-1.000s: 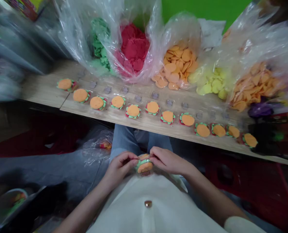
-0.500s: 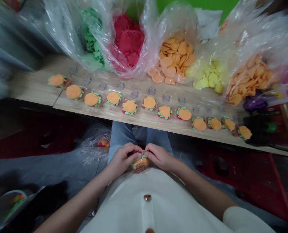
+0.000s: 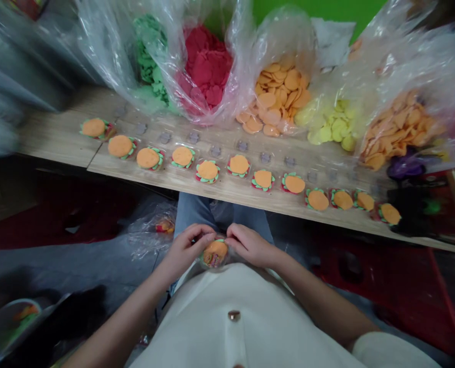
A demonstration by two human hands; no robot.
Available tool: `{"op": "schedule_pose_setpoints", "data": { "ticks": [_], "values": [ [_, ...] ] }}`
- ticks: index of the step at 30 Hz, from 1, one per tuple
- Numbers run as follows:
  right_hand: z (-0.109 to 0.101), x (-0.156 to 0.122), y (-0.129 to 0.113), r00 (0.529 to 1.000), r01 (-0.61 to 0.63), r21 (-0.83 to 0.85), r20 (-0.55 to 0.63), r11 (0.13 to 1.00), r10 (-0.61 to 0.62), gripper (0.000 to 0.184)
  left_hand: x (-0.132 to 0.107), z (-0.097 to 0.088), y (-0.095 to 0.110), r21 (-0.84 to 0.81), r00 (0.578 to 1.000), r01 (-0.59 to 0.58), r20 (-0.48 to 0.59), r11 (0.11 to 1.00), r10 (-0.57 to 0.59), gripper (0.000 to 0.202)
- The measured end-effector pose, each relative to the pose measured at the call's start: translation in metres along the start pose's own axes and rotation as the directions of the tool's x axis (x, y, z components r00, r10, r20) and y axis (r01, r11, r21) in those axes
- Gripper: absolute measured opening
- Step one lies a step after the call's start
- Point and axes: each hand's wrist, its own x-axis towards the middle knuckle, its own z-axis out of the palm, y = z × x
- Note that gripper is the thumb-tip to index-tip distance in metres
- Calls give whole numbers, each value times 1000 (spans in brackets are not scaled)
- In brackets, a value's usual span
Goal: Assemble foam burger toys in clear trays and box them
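A toy burger in a clear plastic case (image 3: 215, 251) is held low in front of my shirt, over my lap. It has an orange bun top, a bit of green trim and a small printed patch on its near side. My left hand (image 3: 192, 246) grips the case's left edge, thumb and fingers closed. My right hand (image 3: 248, 245) pinches at the case's upper right edge, its fingers pressed together. Beyond them on the bench lies a row of several toy burgers in open clear cases, one (image 3: 208, 171) nearly straight ahead.
Along the back of the wooden bench (image 3: 58, 145) stand clear bags of green pieces (image 3: 152, 61), red pieces (image 3: 208, 66), orange discs (image 3: 281, 97) and yellow discs (image 3: 338, 125). Dark red stools (image 3: 399, 291) sit below. A round tub (image 3: 10, 329) is on the floor at left.
The cased burger has shifted slightly left and turned, so its printed patch faces up more. My hands have moved a little farther apart. The whole view has shifted slightly.
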Motion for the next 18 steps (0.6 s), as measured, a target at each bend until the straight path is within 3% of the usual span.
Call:
{"op": "schedule_pose_setpoints", "data": {
  "ticks": [4, 7, 12, 18],
  "values": [
    [5, -6, -3, 998, -27, 73, 53, 997, 24, 4, -7, -2, -5, -106, 996, 83, -26, 991, -86, 24],
    [14, -7, -5, 996, -62, 96, 63, 993, 56, 6, -13, -7, -9, -94, 994, 97, -43, 991, -101, 22],
    [22, -1, -12, 998, -30, 54, 56, 998, 27, 5, -21, -19, -7, 81, 1000, 1, 21, 997, -3, 22],
    [23, -2, -13, 998, 30, -11, 50, 999, -30, 3, -29, -15, -11, 193, 995, -92, -20, 977, 97, 22]
  ]
}}
